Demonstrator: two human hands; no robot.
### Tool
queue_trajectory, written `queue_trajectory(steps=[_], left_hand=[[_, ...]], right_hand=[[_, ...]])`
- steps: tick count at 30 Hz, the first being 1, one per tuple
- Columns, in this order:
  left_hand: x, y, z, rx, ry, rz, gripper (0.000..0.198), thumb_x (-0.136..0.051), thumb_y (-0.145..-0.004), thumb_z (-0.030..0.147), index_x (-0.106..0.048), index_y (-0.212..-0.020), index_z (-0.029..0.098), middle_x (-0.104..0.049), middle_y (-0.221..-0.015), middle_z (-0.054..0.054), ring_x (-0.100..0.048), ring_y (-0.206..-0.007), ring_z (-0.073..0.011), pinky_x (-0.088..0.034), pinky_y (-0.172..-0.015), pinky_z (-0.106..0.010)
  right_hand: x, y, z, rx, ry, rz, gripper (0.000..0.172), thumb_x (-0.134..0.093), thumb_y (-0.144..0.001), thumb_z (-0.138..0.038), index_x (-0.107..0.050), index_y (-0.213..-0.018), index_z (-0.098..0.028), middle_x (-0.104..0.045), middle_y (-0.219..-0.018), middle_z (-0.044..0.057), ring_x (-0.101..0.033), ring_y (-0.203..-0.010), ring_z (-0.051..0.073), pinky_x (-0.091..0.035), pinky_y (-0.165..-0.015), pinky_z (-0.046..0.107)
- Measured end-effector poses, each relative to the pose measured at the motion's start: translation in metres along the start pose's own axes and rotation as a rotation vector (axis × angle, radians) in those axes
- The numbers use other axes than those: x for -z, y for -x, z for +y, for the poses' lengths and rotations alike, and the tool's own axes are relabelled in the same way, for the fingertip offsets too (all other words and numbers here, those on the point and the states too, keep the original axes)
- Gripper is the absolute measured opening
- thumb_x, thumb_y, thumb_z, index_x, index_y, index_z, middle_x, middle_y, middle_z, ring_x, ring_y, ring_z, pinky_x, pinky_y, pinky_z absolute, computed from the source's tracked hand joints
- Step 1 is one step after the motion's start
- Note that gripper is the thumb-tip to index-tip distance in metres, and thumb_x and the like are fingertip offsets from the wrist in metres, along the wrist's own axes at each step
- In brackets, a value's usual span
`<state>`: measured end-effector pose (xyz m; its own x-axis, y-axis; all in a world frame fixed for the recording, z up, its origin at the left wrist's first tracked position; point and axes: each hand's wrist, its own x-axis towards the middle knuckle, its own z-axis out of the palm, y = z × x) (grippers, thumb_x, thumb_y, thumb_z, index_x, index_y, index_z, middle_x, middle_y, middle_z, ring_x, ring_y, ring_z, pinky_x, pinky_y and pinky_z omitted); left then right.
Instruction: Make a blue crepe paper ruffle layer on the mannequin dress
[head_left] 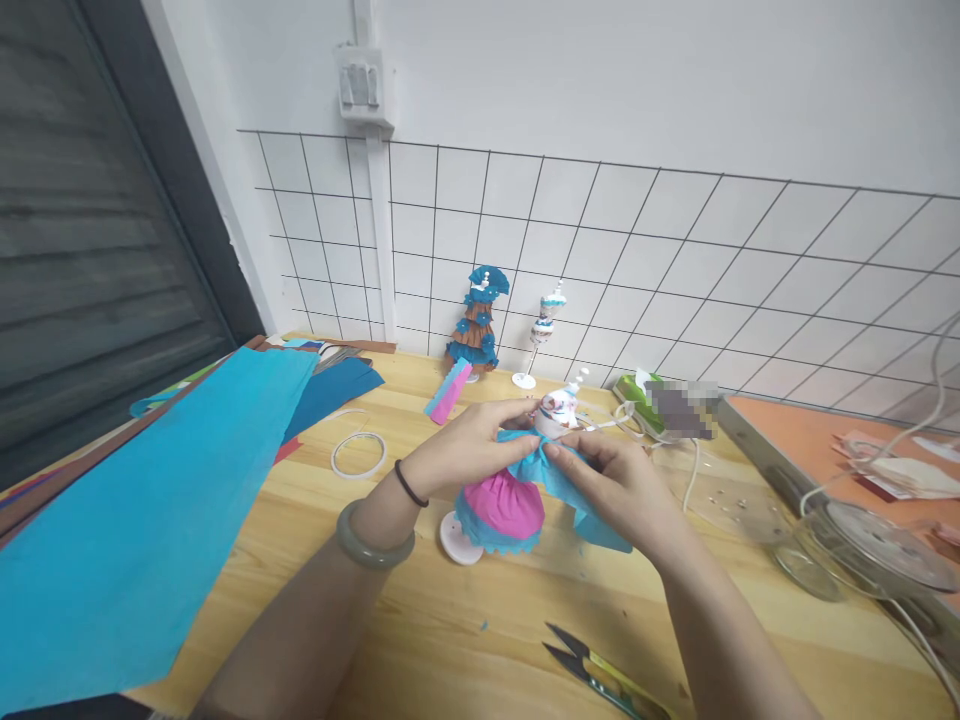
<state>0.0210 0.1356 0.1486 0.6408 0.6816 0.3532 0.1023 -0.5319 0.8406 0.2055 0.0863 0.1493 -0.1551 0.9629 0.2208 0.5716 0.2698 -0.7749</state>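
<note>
A small dress form (559, 408) on a white round base (459, 540) leans between my hands, its white patterned bodice uppermost. Below the waist it wears a gathered pink skirt (506, 502) with a blue zigzag-cut hem. My left hand (491, 440) reaches around the waist and presses a blue crepe paper strip (592, 515) there with the thumb. From the other side my right hand (600, 470) pinches the same strip, which is bunched at the waist. The strip's loose end hangs down under my right hand.
Thread snips (596, 675) lie at the front. A roll of white tape (358, 455) and large blue paper sheets (172, 510) are on the left. Behind stand a brown-and-blue dressed form (476, 325) and a bare white one (544, 325). A clear container (862, 545) sits right.
</note>
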Motion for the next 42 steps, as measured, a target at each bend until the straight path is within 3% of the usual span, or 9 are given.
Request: queue_trajectory(steps=[16, 22, 32, 42], left_hand=[[-0.0052, -0.0017, -0.0024, 0.005, 0.007, 0.069, 0.035, -0.051, -0.086, 0.020, -0.056, -0.121, 0.019, -0.066, -0.108, -0.006, -0.061, -0.102, -0.0178, -0.048, -0.087, -0.030], [-0.0050, -0.0010, -0.0008, 0.011, 0.013, 0.071, 0.037, -0.051, -0.087, 0.021, -0.055, -0.123, 0.018, -0.066, -0.109, -0.006, -0.061, -0.098, -0.0167, -0.048, -0.085, -0.029], [-0.0023, -0.0002, 0.0015, 0.011, -0.082, 0.060, 0.033, -0.047, -0.089, 0.025, -0.059, -0.119, 0.018, -0.065, -0.090, -0.002, -0.058, -0.080, -0.0139, -0.045, -0.071, -0.025], [-0.0101, -0.0022, -0.0020, 0.043, 0.085, 0.112, 0.035, -0.056, -0.087, 0.032, -0.061, -0.117, 0.016, -0.066, -0.094, -0.006, -0.060, -0.088, -0.0172, -0.048, -0.078, -0.029]], right_hand=[[-0.0050, -0.0010, -0.0012, -0.106, -0.098, 0.090, 0.043, -0.058, -0.076, -0.055, -0.067, -0.073, -0.013, -0.048, -0.058, 0.000, -0.037, -0.052, 0.011, -0.028, -0.047, 0.024], [-0.0053, -0.0014, -0.0001, -0.124, -0.134, 0.095, 0.043, -0.058, -0.075, -0.056, -0.064, -0.070, -0.013, -0.046, -0.058, -0.001, -0.036, -0.053, 0.010, -0.028, -0.048, 0.024], [-0.0044, -0.0015, 0.0019, -0.127, -0.125, 0.067, 0.042, -0.059, -0.074, -0.054, -0.066, -0.073, -0.013, -0.047, -0.059, -0.001, -0.036, -0.054, 0.010, -0.028, -0.048, 0.023], [-0.0059, -0.0027, 0.0025, -0.097, -0.099, 0.058, 0.041, -0.056, -0.078, -0.056, -0.059, -0.067, -0.016, -0.047, -0.059, -0.002, -0.037, -0.053, 0.010, -0.028, -0.048, 0.023]])
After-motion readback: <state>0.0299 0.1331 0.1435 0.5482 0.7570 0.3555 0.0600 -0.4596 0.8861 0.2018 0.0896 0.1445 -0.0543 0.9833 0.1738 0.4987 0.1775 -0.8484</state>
